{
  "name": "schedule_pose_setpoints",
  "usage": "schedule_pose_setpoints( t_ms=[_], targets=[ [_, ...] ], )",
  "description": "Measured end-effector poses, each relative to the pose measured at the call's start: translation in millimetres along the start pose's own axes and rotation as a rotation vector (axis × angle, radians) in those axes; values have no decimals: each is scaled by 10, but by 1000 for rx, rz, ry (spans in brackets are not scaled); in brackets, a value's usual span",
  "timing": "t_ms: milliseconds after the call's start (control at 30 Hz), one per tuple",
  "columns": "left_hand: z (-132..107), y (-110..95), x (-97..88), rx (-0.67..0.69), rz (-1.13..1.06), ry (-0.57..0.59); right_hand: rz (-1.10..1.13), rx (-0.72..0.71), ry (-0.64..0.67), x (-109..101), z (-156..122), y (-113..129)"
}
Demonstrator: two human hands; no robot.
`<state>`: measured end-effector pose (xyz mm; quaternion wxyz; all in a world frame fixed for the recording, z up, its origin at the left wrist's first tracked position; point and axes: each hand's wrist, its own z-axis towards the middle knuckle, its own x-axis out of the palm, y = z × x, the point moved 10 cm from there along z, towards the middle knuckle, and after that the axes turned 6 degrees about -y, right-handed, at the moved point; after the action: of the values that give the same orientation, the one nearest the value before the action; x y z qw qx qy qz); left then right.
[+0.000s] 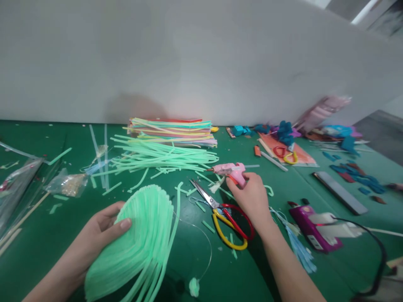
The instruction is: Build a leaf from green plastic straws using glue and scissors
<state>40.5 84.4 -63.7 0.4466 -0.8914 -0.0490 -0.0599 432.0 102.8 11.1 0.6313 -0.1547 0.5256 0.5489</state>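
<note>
My left hand (102,230) is closed on a mint-green piece made of pipe cleaners (143,235), thumb on its front face. Its rows curve over at the top, and loose strands trail off at the lower right. Across the table, my right hand (254,197) grips the handle of a pink hot glue gun (229,169), whose nozzle points left. Partly opened scissors (213,202) with red and yellow handles lie between the two hands. A thin wire (210,247) runs down to a small green tuft (194,287).
Loose green pipe cleaners (170,155) lie before a multicoloured bundle (173,130) near the wall. On the right are a purple power strip (310,228) with a black cable, blue tassels (299,247) and a grey bar (340,193). A small plastic bag (71,184) lies left.
</note>
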Motion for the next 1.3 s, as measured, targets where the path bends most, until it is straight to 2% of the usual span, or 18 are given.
schedule_pose_setpoints(
  t_ms=[133, 200, 267, 367, 433, 467, 533, 633, 700, 767, 867, 1033, 1167, 1300],
  targets=[
    [-19, 37, 77, -32, 89, 84, -95, 17, 10, 119, 125, -253],
    [-17, 61, 113, -34, 183, 113, -137, 35, -12, 99, 132, -300],
    [4, 29, 121, 30, 350, 104, -166, 47, -54, 25, 108, -267],
    [11, -210, 71, 299, 706, -38, -86, -66, -121, -114, 4, 37],
    [-75, -410, 54, 523, 967, -192, 118, -285, -109, -171, -154, 430],
    [-153, -493, 83, 645, 1085, -259, 228, -398, -59, -171, -267, 633],
    [-333, -557, 212, 873, 1255, -324, 384, -608, 152, -78, -551, 1004],
    [-530, -415, 472, 1109, 1375, -267, 448, -756, 382, 42, -904, 1294],
    [-589, -234, 653, 1224, 1465, -181, 418, -768, 432, 104, -1002, 1337],
    [-596, -90, 760, 1296, 1538, -147, 377, -764, 441, 155, -1029, 1332],
    [-560, 16, 814, 1327, 1595, -129, 340, -742, 442, 211, -1004, 1309],
    [-594, -9, 781, 1318, 1561, -148, 342, -709, 481, 263, -960, 1313],
    [-570, -46, 710, 1194, 1472, -183, 344, -713, 495, 281, -954, 1320],
    [-398, -134, 706, 1053, 1409, -200, 358, -720, 500, 286, -948, 1313]
  ],
)
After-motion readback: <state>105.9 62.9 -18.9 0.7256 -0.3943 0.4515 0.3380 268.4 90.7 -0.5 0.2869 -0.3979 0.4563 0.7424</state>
